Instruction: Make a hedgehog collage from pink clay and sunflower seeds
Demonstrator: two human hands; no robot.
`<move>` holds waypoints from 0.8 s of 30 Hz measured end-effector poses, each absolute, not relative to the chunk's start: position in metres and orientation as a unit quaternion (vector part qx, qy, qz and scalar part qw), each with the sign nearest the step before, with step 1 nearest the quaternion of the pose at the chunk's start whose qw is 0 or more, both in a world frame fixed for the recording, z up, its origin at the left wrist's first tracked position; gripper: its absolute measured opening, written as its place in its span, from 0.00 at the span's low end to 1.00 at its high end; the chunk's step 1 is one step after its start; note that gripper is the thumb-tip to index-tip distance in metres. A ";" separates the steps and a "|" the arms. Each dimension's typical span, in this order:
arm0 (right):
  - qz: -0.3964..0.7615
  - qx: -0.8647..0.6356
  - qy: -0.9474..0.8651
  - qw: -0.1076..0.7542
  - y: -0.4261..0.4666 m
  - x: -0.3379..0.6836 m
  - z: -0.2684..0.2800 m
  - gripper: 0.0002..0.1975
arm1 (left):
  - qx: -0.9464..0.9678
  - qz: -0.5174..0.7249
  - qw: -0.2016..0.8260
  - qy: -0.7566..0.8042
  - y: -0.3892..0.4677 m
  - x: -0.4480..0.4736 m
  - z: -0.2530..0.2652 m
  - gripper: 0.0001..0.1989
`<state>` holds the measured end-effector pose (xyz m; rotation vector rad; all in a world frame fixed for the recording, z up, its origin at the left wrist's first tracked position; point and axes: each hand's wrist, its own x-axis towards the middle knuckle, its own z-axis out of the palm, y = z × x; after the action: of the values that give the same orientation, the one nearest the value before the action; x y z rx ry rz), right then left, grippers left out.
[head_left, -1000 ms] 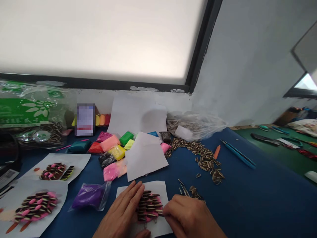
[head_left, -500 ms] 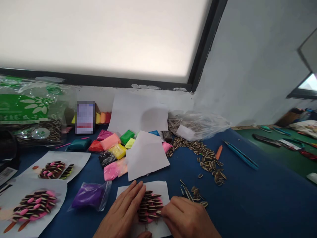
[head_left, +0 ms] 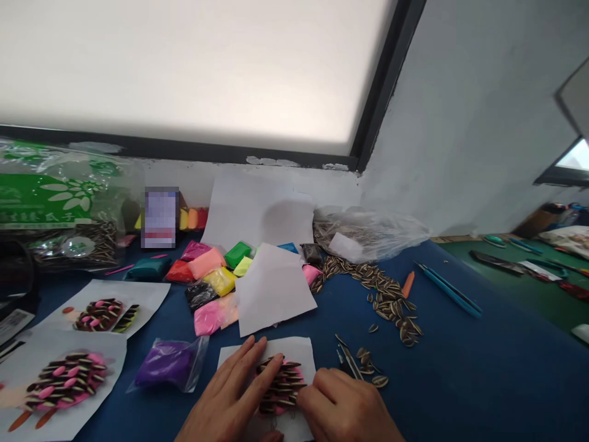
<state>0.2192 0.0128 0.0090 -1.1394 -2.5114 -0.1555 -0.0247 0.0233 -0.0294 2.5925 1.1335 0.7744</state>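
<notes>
A pink clay shape covered with rows of sunflower seeds (head_left: 281, 388) lies on a small sheet of white paper (head_left: 294, 348) at the bottom centre. My left hand (head_left: 234, 390) rests flat on the left side of that sheet, fingers stretched out, with one finger reaching over the top of the seeds. At the right edge of the clay, my right hand (head_left: 347, 402) is closed, its fingertips pinched together against the outer seeds. What lies between those fingertips is hidden. Just beyond the right hand are several loose seeds (head_left: 365, 362) and the tips of dark pointed tweezers (head_left: 350, 359).
Two finished-looking seed pictures on paper (head_left: 69, 383) lie at left, beside a bagged purple clay block (head_left: 165, 362). Colourful clay packets (head_left: 207, 263) and a blank sheet (head_left: 273, 291) sit behind. A seed pile (head_left: 386, 291), an orange stick (head_left: 408, 284) and blue tweezers (head_left: 448, 288) are at right.
A finger of my left hand has spread rightward over the top of the seeds. My right hand has shifted slightly and stays pinched at the clay's right edge.
</notes>
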 end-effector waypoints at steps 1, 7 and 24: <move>-0.064 -0.403 -0.894 0.188 0.013 0.219 0.010 0.10 | 0.880 0.259 0.103 0.384 0.023 -0.025 -0.029 0.31; -0.078 -0.397 -0.896 0.181 0.012 0.217 0.015 0.11 | 0.892 0.233 0.084 0.377 0.024 -0.025 -0.026 0.26; -0.083 -0.399 -0.892 0.194 0.011 0.217 0.008 0.09 | 0.897 0.227 0.073 0.371 0.025 -0.028 -0.032 0.31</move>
<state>0.2167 0.0112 0.0079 -1.1195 -2.5022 -0.2320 -0.0279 0.0249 -0.0324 2.6950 1.1141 0.6831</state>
